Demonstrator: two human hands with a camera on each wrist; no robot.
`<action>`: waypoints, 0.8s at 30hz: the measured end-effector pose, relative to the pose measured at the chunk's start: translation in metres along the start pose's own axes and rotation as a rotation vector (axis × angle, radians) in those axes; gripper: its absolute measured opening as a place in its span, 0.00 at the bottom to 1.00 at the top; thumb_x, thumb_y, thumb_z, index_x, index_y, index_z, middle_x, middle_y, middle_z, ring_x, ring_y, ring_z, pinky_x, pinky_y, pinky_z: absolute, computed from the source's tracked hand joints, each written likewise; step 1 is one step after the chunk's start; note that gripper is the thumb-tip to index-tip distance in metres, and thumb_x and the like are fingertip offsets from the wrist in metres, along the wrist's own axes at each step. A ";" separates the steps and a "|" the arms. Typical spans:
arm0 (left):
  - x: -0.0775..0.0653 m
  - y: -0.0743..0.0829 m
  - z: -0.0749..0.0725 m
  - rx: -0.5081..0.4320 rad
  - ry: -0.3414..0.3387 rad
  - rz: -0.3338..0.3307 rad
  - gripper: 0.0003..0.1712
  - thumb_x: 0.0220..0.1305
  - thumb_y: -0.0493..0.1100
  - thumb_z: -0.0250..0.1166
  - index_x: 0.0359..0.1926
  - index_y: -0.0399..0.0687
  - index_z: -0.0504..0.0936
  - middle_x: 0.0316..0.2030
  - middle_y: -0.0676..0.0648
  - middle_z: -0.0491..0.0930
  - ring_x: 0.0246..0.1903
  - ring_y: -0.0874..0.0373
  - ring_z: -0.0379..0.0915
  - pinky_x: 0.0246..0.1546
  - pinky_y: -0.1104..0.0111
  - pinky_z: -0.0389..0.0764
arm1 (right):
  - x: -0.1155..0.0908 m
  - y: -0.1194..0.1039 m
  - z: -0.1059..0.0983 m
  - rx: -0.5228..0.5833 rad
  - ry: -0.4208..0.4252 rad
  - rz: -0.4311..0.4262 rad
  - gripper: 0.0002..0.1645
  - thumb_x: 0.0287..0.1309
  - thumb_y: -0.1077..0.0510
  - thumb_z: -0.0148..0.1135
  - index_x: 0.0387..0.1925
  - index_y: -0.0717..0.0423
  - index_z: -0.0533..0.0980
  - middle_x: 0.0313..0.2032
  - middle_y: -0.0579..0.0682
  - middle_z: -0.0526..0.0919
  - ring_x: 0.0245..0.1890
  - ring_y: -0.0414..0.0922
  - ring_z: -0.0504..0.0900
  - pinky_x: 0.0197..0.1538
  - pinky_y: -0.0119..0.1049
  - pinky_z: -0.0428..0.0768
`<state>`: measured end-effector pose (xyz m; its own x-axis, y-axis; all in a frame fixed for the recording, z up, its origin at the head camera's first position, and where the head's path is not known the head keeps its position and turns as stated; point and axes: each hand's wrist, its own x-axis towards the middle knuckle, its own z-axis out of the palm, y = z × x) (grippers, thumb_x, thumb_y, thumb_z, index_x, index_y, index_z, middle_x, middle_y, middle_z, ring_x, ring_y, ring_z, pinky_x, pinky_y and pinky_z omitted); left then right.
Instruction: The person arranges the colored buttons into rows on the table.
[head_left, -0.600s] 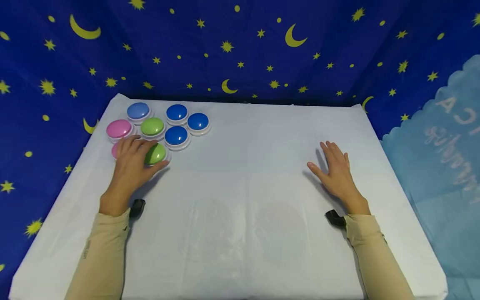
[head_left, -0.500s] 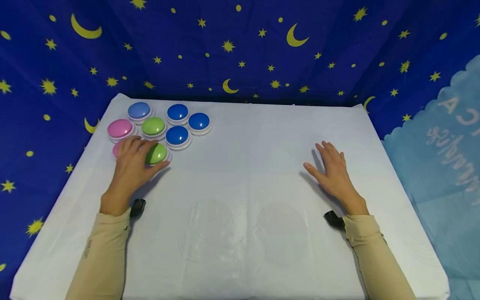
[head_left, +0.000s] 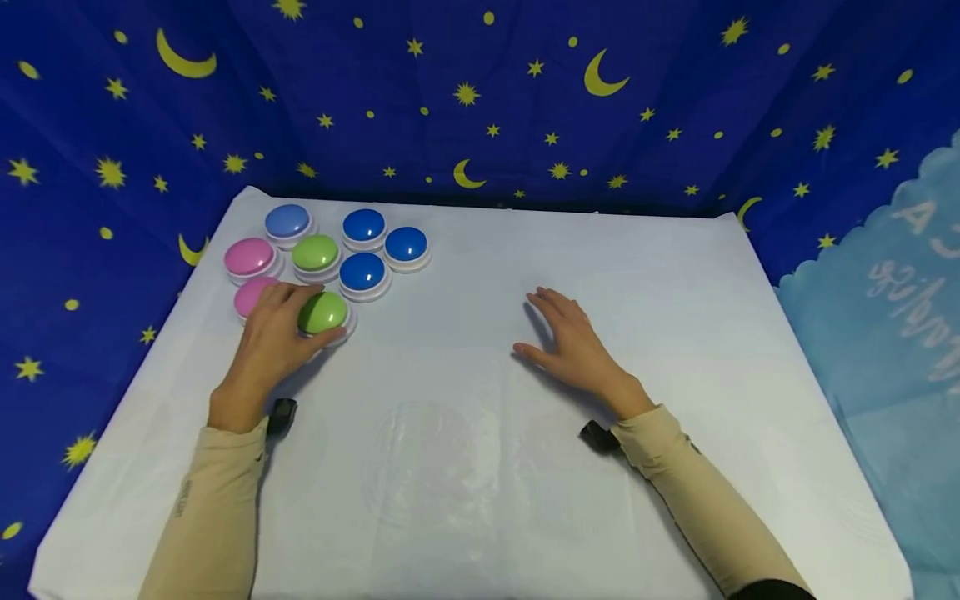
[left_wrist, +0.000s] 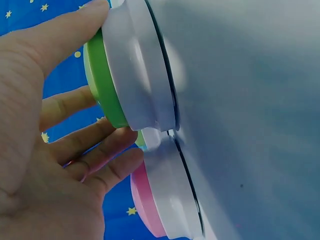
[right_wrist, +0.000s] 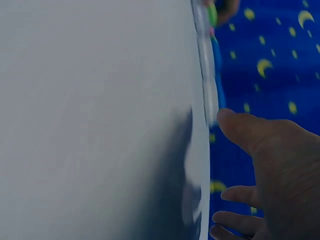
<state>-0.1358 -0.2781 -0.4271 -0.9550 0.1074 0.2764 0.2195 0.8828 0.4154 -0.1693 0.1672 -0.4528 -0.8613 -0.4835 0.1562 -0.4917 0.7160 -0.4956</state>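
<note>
My left hand (head_left: 272, 342) grips the near green push button (head_left: 322, 313), a domed button on a clear-white round base. In the left wrist view the thumb lies at the base's rim, while the fingers (left_wrist: 70, 106) reach round the far side of this green button (left_wrist: 102, 75). A pink push button (head_left: 252, 294) sits just left of it, partly hidden by the hand. Over the middle right of the table, my right hand (head_left: 573, 346) holds nothing, its fingers spread and pointing toward the buttons.
Behind stand another green button (head_left: 315, 252), a second pink one (head_left: 249, 257), a light blue one (head_left: 288, 221) and three dark blue ones, the nearest blue button (head_left: 363, 272) beside the held one. A white cloth covers the table (head_left: 450, 467); a starry blue curtain (head_left: 510, 92) hangs behind.
My right hand has swept left across the table. The left fingers have drawn in around the green button, which has shifted slightly toward me; more of the pink button shows.
</note>
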 end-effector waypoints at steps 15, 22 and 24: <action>-0.006 -0.008 -0.006 -0.018 -0.149 -0.140 0.52 0.53 0.49 0.84 0.70 0.25 0.70 0.61 0.26 0.73 0.62 0.30 0.67 0.68 0.36 0.69 | 0.095 -0.135 0.101 0.226 -0.056 -0.086 0.39 0.67 0.51 0.70 0.73 0.63 0.70 0.72 0.59 0.75 0.74 0.54 0.71 0.78 0.47 0.67; -0.008 -0.015 -0.011 -0.046 -0.122 -0.092 0.45 0.48 0.47 0.87 0.61 0.27 0.78 0.45 0.34 0.77 0.46 0.40 0.73 0.54 0.43 0.78 | 0.117 -0.160 0.121 0.270 -0.050 -0.118 0.39 0.64 0.53 0.73 0.72 0.61 0.72 0.66 0.55 0.82 0.68 0.50 0.78 0.73 0.40 0.72; -0.006 -0.017 -0.010 -0.051 -0.093 -0.067 0.44 0.46 0.47 0.88 0.59 0.27 0.79 0.42 0.35 0.78 0.42 0.42 0.73 0.48 0.46 0.78 | 0.121 -0.164 0.127 0.256 -0.048 -0.139 0.40 0.64 0.53 0.73 0.73 0.60 0.71 0.67 0.55 0.81 0.68 0.50 0.77 0.73 0.40 0.72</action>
<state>-0.1313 -0.2981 -0.4269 -0.9818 0.0925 0.1660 0.1618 0.8650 0.4750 -0.1766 -0.0724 -0.4612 -0.7778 -0.5959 0.1998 -0.5512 0.4940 -0.6724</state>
